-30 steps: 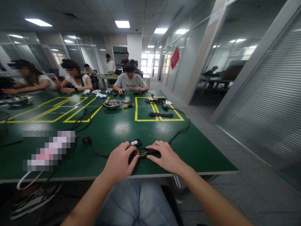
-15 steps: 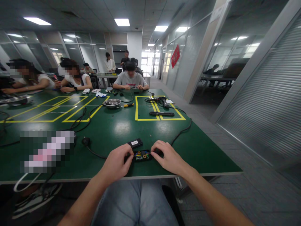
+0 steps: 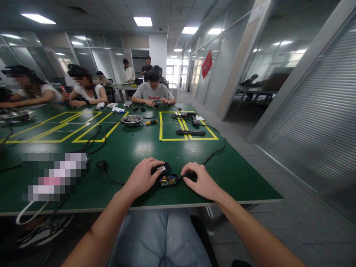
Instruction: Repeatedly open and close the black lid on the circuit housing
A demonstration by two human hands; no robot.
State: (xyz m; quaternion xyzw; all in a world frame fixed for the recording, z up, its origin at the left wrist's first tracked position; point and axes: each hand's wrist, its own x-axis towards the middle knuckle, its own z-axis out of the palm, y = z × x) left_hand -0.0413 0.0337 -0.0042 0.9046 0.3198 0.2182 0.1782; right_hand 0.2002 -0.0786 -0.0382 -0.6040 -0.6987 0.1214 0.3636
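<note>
A small black case (image 3: 168, 181) lies open on the green table in front of me, with a circuit board and ring-shaped coils showing inside. Just behind it is its black cover (image 3: 166, 169), which bears a white label. My left hand (image 3: 144, 173) has its fingers and thumb closed around the cover's left end. At the right end of the case, my right hand (image 3: 198, 181) pinches the black cable (image 3: 181, 178); its fingertips partly hide the cable. Another black cord (image 3: 112, 180) ends in a plug (image 3: 101, 164) to the left.
Farther back on the table (image 3: 239, 178) stand a metal bowl (image 3: 131, 119) and a yellow-black screwdriver (image 3: 150, 122). A black bar-shaped tool (image 3: 190, 132) lies inside yellow tape lines. A pixelated object (image 3: 57, 178) sits at left. A person in grey (image 3: 154, 95) works opposite.
My left hand has moved up from the left end of the case to the cover and closed on it. My right hand stays by the cable, slightly farther from the case.
</note>
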